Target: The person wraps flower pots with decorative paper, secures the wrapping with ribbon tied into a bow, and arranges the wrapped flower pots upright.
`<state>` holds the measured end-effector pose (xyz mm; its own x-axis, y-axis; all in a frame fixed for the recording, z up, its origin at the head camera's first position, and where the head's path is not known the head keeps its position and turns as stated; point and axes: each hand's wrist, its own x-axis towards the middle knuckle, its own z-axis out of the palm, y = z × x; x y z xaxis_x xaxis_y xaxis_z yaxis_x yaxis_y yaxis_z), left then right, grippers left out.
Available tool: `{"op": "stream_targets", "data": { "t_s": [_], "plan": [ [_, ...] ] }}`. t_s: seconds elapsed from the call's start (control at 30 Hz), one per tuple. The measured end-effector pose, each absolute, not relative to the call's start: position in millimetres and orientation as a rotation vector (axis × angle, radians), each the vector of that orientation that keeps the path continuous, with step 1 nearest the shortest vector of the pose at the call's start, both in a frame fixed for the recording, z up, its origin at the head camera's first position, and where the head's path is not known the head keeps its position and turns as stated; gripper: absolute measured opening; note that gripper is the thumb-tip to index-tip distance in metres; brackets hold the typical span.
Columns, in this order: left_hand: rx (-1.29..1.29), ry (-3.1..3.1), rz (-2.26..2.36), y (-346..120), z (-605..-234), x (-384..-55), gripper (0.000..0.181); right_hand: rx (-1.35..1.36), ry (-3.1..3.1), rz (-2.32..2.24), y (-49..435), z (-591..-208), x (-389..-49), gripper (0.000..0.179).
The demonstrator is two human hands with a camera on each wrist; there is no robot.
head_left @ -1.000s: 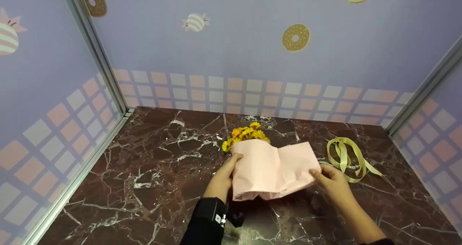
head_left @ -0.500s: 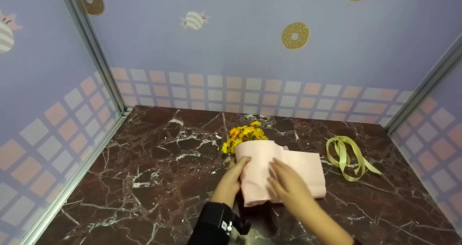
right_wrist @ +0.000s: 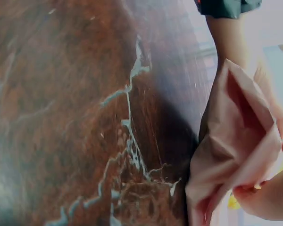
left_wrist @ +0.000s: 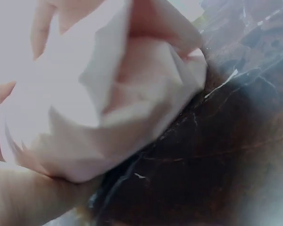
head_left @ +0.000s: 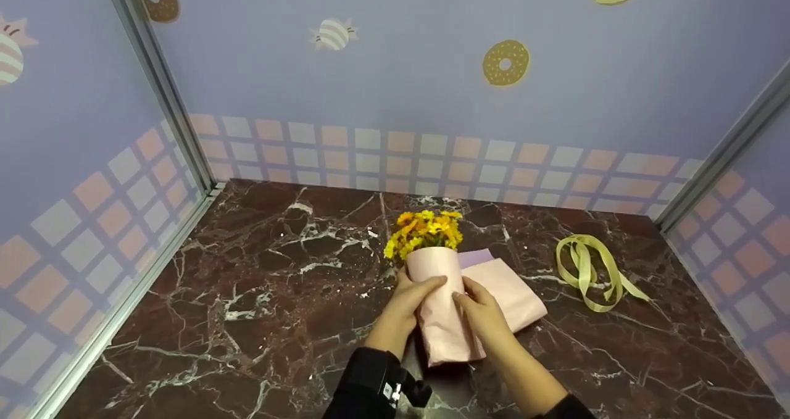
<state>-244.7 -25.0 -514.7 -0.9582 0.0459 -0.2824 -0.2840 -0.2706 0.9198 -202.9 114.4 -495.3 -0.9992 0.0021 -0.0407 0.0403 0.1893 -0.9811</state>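
Observation:
Yellow and orange flowers (head_left: 426, 232) stick out of the top of a pink wrapping paper (head_left: 439, 332), which is rolled round their stems into a tube. My left hand (head_left: 404, 306) holds the tube from the left, thumb across its front. On the other side my right hand (head_left: 489, 318) grips the tube's right edge, thumb in front. A flat pink flap (head_left: 513, 302) spreads to the right behind this hand, with a lilac sheet (head_left: 475, 258) showing above it. Both wrist views show the paper's crumpled, folded bottom end (left_wrist: 146, 94); the stems are hidden inside.
A loosely coiled yellow-green ribbon (head_left: 586, 271) lies to the right on the dark red marbled tabletop (head_left: 278, 345). Patterned lilac wall panels (head_left: 419, 86) with metal corner posts stand at the back and both sides.
My right hand has gone from the paper's far right edge in to the tube, folding the paper over. The pink paper is now a narrower roll, and more of the flowers shows.

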Motion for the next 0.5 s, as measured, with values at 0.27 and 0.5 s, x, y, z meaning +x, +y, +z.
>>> {"op": "stream_targets", "data": {
  "t_s": [0.27, 0.5],
  "plan": [
    [-0.205, 1.969, 2.025, -21, -494, -246, 0.105, 0.266, 1.847, -2.272, 132, -510, -211, 0.046],
    [-0.211, 2.054, 1.945, -16, -487, -248, 0.109, 0.185, 2.218, -2.082, 153, -505, -213, 0.037]
  ]
}}
